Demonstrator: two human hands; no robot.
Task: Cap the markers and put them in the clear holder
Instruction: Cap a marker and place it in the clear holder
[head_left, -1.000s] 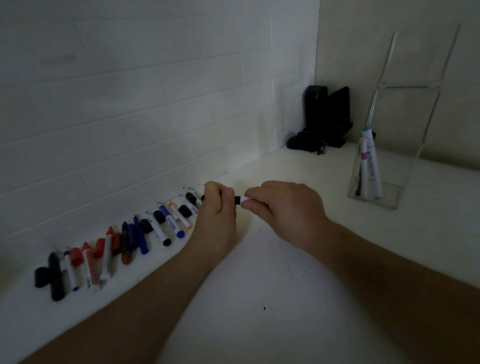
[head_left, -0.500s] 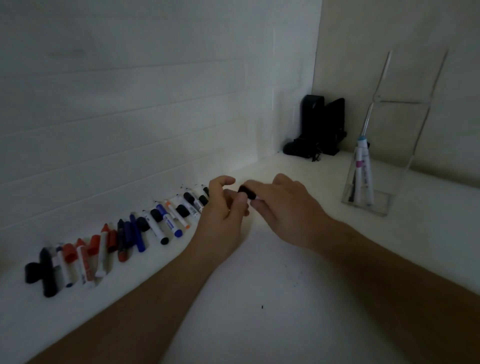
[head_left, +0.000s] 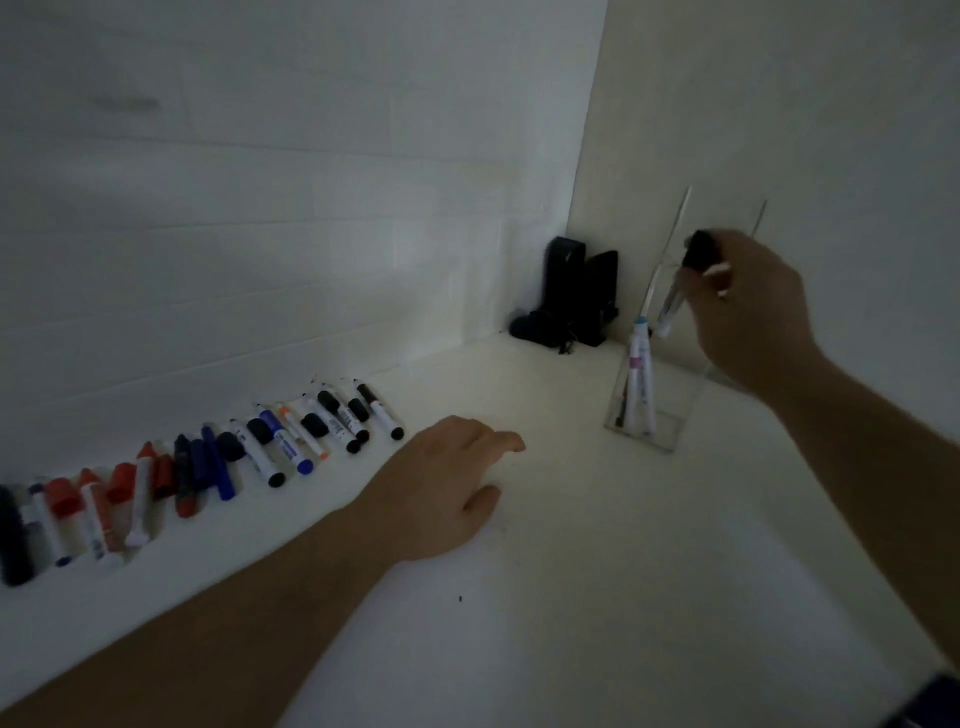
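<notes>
Head camera: right hand (head_left: 748, 306) pinches a black-capped marker (head_left: 680, 283) over the clear holder (head_left: 662, 415); left hand (head_left: 447, 483) rests open on the white counter (head_left: 571, 571).

- The clear holder (head_left: 670, 415) is seen to be of transparent, glossy plastic, with bright edges.
- The markers (head_left: 291, 441) by the wall are shown with smooth plastic barrels and caps.
- The table (head_left: 571, 571) is presented as a smooth, matt white surface.
- The wall (head_left: 260, 234) is finished in matt white.
- The black object (head_left: 566, 296) in the corner is rendered dark and matt; its material cannot be told.
</notes>
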